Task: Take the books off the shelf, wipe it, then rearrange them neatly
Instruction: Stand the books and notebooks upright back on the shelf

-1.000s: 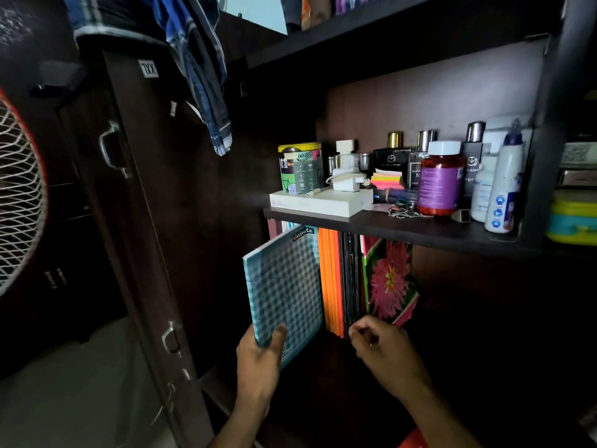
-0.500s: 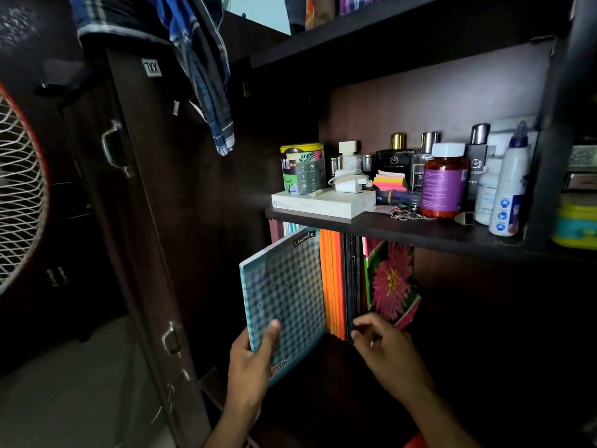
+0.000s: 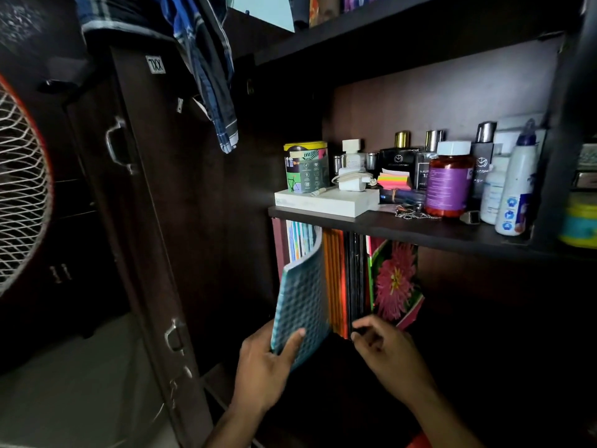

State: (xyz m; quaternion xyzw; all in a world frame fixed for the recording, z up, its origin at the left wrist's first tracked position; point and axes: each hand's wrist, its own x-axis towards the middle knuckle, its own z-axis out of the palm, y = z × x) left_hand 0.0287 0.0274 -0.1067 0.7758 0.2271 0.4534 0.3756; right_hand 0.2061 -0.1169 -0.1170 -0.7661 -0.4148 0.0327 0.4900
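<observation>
I count two hands in the lower compartment. Left hand point(image 3: 265, 367) grips the teal notebook point(image 3: 302, 305) at its bottom corner, thumb across the cover, fingers behind. The notebook is tilted out of the row, top bent and still under the shelf point(image 3: 403, 226) edge. Right hand point(image 3: 387, 350) pinches the bottom of the black books point(image 3: 355, 279), fingertips curled on their lower edge.

Books in the row, left to right: a thin pale-spined bunch point(image 3: 300, 240) at the left wall, count unclear; one teal notebook; an orange group point(image 3: 336, 279), several spines, can't count exactly; a black group, about three; one flower-cover book point(image 3: 395, 282) leaning at the right end of the row. All stand upright under the shelf except the teal and flower ones.

On the shelf top: one white box point(image 3: 326, 202) at the left front edge, one charger point(image 3: 352, 181) on it, one printed tin point(image 3: 307, 166) behind, one sticky-note stack point(image 3: 394, 181), one amber bottle point(image 3: 447, 182) near the front edge, one white squeeze bottle point(image 3: 517, 189) at the right end, several dark perfume bottles point(image 3: 399, 156) along the back.

Versus the half-second-old frame: the teal notebook has swung from face-on to nearly edge-on and bowed, with the left hand further under it. Right hand barely moved, same spot on the black spines. Rest of the row unchanged.

Left of the cupboard: one fan point(image 3: 19, 189), one door point(image 3: 145, 221), clothes point(image 3: 200, 59) hung over it
</observation>
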